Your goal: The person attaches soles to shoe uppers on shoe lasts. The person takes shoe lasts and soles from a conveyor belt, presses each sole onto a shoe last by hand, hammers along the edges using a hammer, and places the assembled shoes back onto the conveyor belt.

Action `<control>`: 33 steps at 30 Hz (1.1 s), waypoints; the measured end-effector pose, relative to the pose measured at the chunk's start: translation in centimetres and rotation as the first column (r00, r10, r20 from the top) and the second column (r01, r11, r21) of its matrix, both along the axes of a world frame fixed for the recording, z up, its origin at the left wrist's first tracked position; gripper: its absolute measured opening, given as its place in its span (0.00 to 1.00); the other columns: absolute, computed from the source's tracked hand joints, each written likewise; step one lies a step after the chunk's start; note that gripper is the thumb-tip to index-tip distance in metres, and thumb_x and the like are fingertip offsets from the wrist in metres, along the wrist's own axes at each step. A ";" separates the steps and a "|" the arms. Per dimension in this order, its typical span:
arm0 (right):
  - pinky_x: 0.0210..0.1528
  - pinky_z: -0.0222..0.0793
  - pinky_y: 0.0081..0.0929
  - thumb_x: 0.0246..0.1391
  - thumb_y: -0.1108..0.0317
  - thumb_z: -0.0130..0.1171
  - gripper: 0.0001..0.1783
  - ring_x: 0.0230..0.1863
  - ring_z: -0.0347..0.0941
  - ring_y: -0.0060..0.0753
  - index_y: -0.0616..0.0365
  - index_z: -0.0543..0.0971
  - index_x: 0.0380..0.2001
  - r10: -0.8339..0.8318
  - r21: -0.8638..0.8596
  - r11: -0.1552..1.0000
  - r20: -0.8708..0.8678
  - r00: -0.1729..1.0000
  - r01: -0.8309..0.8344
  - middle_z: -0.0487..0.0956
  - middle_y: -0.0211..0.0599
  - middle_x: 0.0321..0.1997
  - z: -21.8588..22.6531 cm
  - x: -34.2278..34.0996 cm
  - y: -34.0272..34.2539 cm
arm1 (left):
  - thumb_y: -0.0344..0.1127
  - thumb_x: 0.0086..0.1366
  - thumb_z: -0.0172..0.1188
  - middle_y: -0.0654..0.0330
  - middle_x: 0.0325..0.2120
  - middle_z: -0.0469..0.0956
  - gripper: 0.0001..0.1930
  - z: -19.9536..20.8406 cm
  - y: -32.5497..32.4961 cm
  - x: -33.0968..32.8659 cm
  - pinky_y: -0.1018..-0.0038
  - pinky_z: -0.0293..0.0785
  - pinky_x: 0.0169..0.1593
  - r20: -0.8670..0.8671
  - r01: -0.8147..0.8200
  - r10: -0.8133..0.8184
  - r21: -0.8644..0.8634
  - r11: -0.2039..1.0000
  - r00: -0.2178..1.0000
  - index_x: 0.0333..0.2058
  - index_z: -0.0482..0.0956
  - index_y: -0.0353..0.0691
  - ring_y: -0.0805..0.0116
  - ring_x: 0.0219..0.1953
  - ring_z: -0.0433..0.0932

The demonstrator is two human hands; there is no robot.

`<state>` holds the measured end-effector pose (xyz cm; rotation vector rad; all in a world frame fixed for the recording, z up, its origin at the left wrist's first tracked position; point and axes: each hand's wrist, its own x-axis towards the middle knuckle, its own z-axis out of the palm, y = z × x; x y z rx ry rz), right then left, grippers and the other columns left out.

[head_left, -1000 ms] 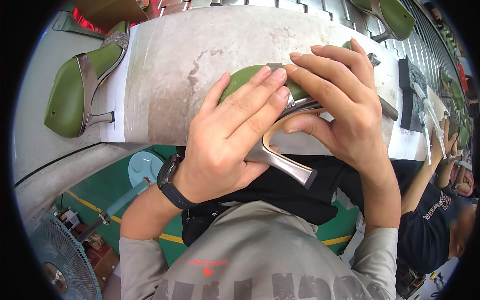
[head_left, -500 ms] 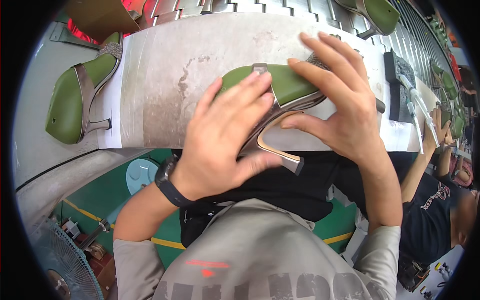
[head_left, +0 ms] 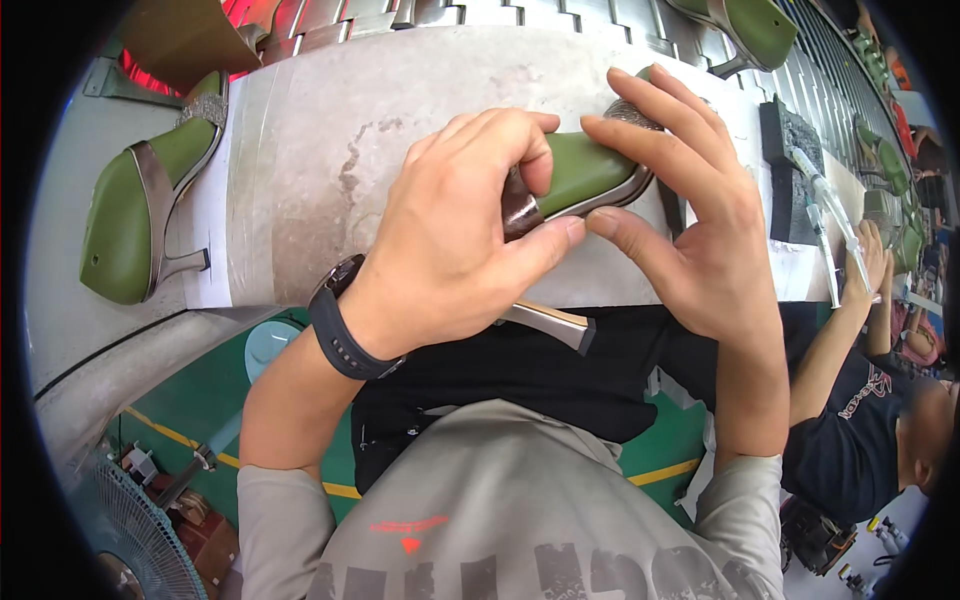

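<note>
A high-heeled sandal [head_left: 590, 170] on a green last lies on its side between my hands, above the pale work surface [head_left: 330, 180]. It has a dark metallic strap and a glittery band at the toe. My left hand [head_left: 450, 230], wearing a black watch, wraps over the ankle end, with curled fingers and thumb against the strap. The slim heel [head_left: 555, 325] sticks out below that hand. Around the front part curves my right hand [head_left: 695, 205], its thumb at the sole edge and its fingers over the far side. My left hand hides the back of the last.
Another green sandal on its last [head_left: 125, 225] stands at the left. A third [head_left: 750, 35] sits on the metal conveyor at the far right. Beside the right edge are a black block [head_left: 790, 170] and clear syringe-like tubes [head_left: 830, 205]. A co-worker's arm [head_left: 835, 340] is at the right.
My left hand has gone from lying flat with stretched fingers to curling around the strap. The right hand keeps nearly the same place at the front of the sandal.
</note>
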<state>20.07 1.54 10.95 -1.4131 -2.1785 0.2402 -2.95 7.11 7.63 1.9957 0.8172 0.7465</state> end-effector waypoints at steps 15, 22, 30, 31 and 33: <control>0.49 0.77 0.42 0.47 0.83 0.57 0.31 0.45 0.78 0.51 0.58 0.81 0.58 -0.321 -0.099 0.934 0.201 0.926 0.345 0.82 0.45 0.46 -2.3 5.7 -1.4 | 0.40 0.58 0.76 0.40 0.48 0.81 0.47 1.6 1.4 4.0 0.56 0.75 0.57 -0.290 0.167 -0.100 0.216 0.962 0.952 0.71 0.64 0.31 0.40 0.50 0.80; 0.47 0.77 0.23 0.62 0.66 0.67 0.16 0.42 0.82 0.26 0.68 0.84 0.47 -0.280 -0.269 0.958 -0.783 0.555 0.103 0.85 0.42 0.43 0.7 6.3 -0.3 | 0.36 0.53 0.77 0.41 0.42 0.81 0.53 1.8 1.9 4.2 0.55 0.75 0.52 -0.302 0.181 -0.127 0.160 0.970 0.945 0.74 0.59 0.31 0.38 0.43 0.80; 0.59 0.79 0.36 0.59 0.65 0.64 0.18 0.50 0.86 0.42 0.72 0.79 0.43 -0.345 -0.509 0.859 -0.653 0.674 -0.052 0.87 0.58 0.46 2.1 5.7 1.2 | 0.34 0.51 0.78 0.46 0.39 0.81 0.56 1.3 2.2 4.2 0.56 0.74 0.51 -0.288 0.207 -0.141 0.213 0.955 0.947 0.75 0.57 0.28 0.42 0.41 0.80; 0.59 0.79 0.37 0.58 0.64 0.65 0.19 0.50 0.86 0.43 0.72 0.79 0.43 -0.379 -0.558 0.828 -0.630 0.677 -0.057 0.87 0.59 0.46 2.5 5.8 0.7 | 0.34 0.51 0.78 0.46 0.39 0.81 0.56 1.4 2.3 4.4 0.56 0.74 0.51 -0.281 0.208 -0.145 0.209 0.955 0.949 0.75 0.57 0.28 0.42 0.41 0.80; 0.61 0.79 0.40 0.56 0.66 0.65 0.18 0.51 0.86 0.46 0.73 0.79 0.43 -0.447 -0.642 0.760 -0.630 0.635 -0.102 0.87 0.62 0.46 3.3 5.9 0.2 | 0.33 0.50 0.78 0.47 0.38 0.81 0.56 1.8 2.4 4.5 0.57 0.73 0.50 -0.302 0.222 -0.164 0.169 0.960 0.939 0.75 0.56 0.26 0.44 0.41 0.81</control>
